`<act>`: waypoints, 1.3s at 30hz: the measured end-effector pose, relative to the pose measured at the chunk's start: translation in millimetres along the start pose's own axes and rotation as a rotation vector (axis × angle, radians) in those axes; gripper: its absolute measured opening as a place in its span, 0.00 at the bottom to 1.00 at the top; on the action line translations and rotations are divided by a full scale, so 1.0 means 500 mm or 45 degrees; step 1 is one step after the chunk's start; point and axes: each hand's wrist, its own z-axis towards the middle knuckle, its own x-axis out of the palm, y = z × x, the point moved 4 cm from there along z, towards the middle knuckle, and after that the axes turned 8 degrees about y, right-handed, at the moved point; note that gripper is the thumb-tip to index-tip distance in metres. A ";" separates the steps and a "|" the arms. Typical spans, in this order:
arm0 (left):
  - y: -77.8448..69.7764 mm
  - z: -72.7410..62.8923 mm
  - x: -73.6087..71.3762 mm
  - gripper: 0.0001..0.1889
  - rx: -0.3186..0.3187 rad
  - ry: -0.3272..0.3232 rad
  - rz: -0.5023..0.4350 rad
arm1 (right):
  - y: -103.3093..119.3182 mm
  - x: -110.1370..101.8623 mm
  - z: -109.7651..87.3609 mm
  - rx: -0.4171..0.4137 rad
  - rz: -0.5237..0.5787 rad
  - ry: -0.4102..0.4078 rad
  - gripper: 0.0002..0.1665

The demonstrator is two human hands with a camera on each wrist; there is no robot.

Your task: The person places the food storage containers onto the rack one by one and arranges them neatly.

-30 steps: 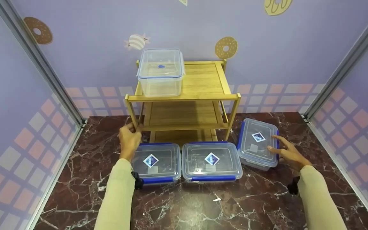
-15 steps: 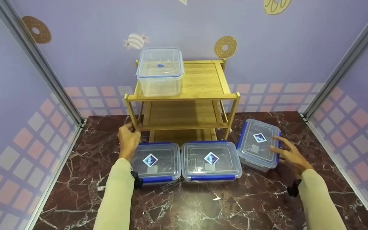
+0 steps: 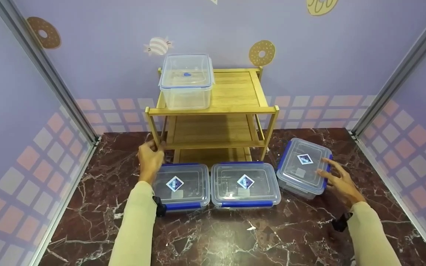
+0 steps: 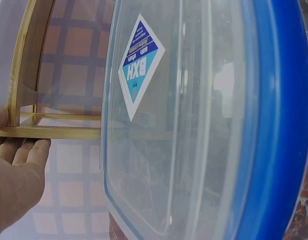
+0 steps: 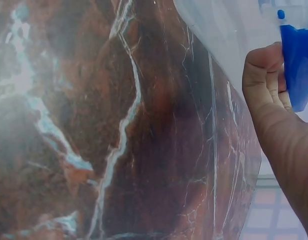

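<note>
My left hand [image 3: 151,159] grips the front left leg of a small wooden shelf rack [image 3: 213,111], its thumb and fingers on either side of the wood in the left wrist view. At the right, my right hand [image 3: 340,181] holds a clear lidded food storage box [image 3: 304,168] by its right edge, thumb and fingers at the blue latch [image 5: 297,65]. That box stands turned at an angle beside the rack. Two similar boxes with blue latches, a left one [image 3: 181,192] and a middle one [image 3: 245,192], lie side by side before the rack.
A taller clear box [image 3: 186,85] with a lid stands on the left of the rack's top shelf. Purple panel walls [image 3: 327,66] enclose the dark red marbled surface [image 3: 220,236] at the back and both sides.
My right hand and the right-hand box have shifted a little to the right, opening a small gap from the middle box. The left hand stays on the rack's leg.
</note>
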 end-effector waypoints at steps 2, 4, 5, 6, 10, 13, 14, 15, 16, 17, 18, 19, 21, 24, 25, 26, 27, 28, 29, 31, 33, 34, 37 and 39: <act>-0.001 0.001 0.000 0.12 0.008 -0.001 -0.012 | 0.000 -0.003 -0.005 -0.025 0.046 -0.009 0.44; -0.002 0.001 0.000 0.12 0.017 -0.004 -0.011 | -0.001 -0.005 -0.011 -0.046 0.087 -0.023 0.43; -0.002 0.001 0.000 0.12 0.019 0.000 -0.016 | -0.001 -0.006 -0.014 -0.056 0.107 -0.031 0.43; -0.002 0.001 0.000 0.12 0.018 0.005 -0.022 | -0.002 -0.007 -0.017 -0.065 0.116 -0.041 0.43; -0.003 -0.002 0.000 0.13 0.006 0.018 -0.020 | 0.001 -0.010 -0.030 -0.111 0.147 -0.079 0.39; -0.001 -0.003 0.001 0.13 -0.003 0.026 -0.023 | 0.007 -0.008 -0.041 -0.151 0.202 -0.092 0.36; 0.000 -0.003 0.001 0.12 -0.007 0.028 -0.028 | 0.010 -0.007 -0.045 -0.162 0.223 -0.092 0.36; 0.001 -0.003 0.002 0.12 -0.010 0.032 -0.032 | 0.013 -0.005 -0.048 -0.173 0.248 -0.096 0.36; 0.001 -0.003 0.002 0.13 -0.011 0.036 -0.033 | 0.016 -0.003 -0.052 -0.185 0.274 -0.092 0.36; 0.002 -0.004 0.002 0.13 -0.015 0.039 -0.039 | 0.019 -0.001 -0.055 -0.196 0.303 -0.087 0.35; 0.003 -0.004 0.002 0.13 -0.015 0.039 -0.042 | 0.023 0.002 -0.059 -0.208 0.320 -0.078 0.35; 0.002 -0.004 0.001 0.12 -0.013 0.036 -0.044 | 0.028 0.004 -0.063 -0.224 0.339 -0.066 0.35; 0.002 -0.003 0.002 0.12 -0.007 0.033 -0.049 | 0.038 0.009 -0.072 -0.254 0.360 -0.046 0.35; 0.002 -0.002 0.004 0.12 -0.005 0.032 -0.052 | 0.051 0.018 -0.088 -0.292 0.387 -0.017 0.34; 0.001 -0.002 0.004 0.12 -0.006 0.034 -0.054 | 0.056 0.021 -0.094 -0.306 0.383 -0.011 0.34; 0.001 -0.002 0.005 0.12 -0.009 0.034 -0.053 | 0.060 0.024 -0.099 -0.318 0.375 -0.008 0.33; 0.001 -0.002 0.005 0.12 -0.011 0.033 -0.049 | 0.065 0.027 -0.105 -0.333 0.366 -0.006 0.33; 0.000 -0.002 0.005 0.12 -0.013 0.030 -0.041 | 0.069 0.030 -0.110 -0.350 0.350 -0.006 0.33; 0.000 -0.002 0.004 0.12 -0.012 0.027 -0.032 | 0.073 0.033 -0.115 -0.366 0.334 -0.005 0.33; 0.000 -0.002 0.003 0.12 -0.008 0.020 -0.028 | 0.082 0.040 -0.124 -0.408 0.300 -0.011 0.33; 0.000 -0.001 0.003 0.13 -0.006 0.013 -0.022 | 0.091 0.047 -0.134 -0.441 0.296 -0.014 0.33; 0.001 -0.001 0.003 0.13 -0.006 0.015 -0.022 | 0.096 0.051 -0.139 -0.452 0.288 -0.017 0.33; 0.000 -0.001 0.003 0.14 -0.007 0.018 -0.026 | 0.109 0.063 -0.153 -0.479 0.280 -0.026 0.34; -0.001 -0.001 0.003 0.14 -0.009 0.020 -0.029 | 0.119 0.072 -0.162 -0.492 0.270 -0.034 0.34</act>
